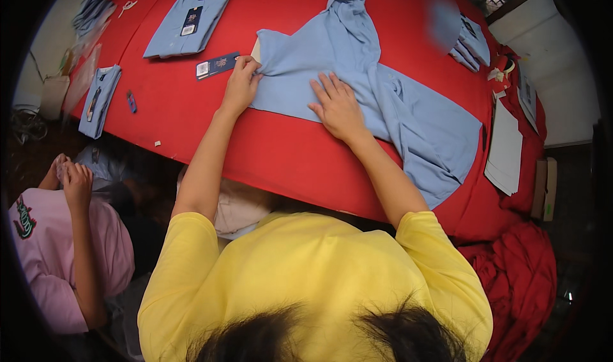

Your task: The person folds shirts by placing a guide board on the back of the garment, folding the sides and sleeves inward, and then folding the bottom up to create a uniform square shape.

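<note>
A light blue shirt (287, 94) lies spread on its side over the red tablecloth, its sleeves and lower part rumpled toward the far and right sides. At the shirt's left end, my left hand (241, 84) is closed with its fingertips pinching the fabric edge. A cream-coloured edge (257, 50) peeks out just beyond those fingers. My right hand (338, 105) rests flat on the shirt's middle, fingers spread. Beside my left hand lies a dark blue hang tag (217, 66) with a white label.
Folded blue shirts with tags (190, 22) lie at the far left, another folded shirt (100, 101) at the left edge. A small blue cutter (131, 102) is nearby. White boards (504, 148) and stacked shirts (471, 43) are at right. A person in pink (70, 253) sits at left.
</note>
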A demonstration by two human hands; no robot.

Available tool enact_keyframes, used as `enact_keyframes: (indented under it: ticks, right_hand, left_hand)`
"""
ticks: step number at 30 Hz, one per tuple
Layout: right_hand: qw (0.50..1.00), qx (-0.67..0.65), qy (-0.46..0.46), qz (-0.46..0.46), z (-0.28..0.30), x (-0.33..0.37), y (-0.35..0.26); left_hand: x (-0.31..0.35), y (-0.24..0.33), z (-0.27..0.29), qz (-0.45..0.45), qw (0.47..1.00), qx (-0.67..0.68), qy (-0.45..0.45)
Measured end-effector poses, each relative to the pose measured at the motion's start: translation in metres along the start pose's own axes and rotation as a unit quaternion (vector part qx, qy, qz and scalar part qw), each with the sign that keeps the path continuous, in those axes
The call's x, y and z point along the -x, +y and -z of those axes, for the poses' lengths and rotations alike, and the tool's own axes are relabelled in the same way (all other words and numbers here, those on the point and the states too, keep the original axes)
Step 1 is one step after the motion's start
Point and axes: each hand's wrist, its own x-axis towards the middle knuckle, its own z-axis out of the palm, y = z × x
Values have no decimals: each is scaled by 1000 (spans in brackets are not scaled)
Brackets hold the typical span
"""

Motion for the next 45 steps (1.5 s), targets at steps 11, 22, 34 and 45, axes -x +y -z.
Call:
enact_keyframes:
  ticks: [11,22,34,45]
  right_hand:
    - [998,44,-33,20,0,0,3]
    - [998,21,-58,1,8,6,8]
    - [997,16,-73,-7,8,3,0]
    - [997,72,4,-40,25,34,-8]
  left_hand:
    - [29,14,66,322,921,155,-157]
    - [15,16,42,83,996,-29,-24]
    - [-24,18,-41,-43,986,-152,60]
    - [-33,19,-61,10,964,-250,95]
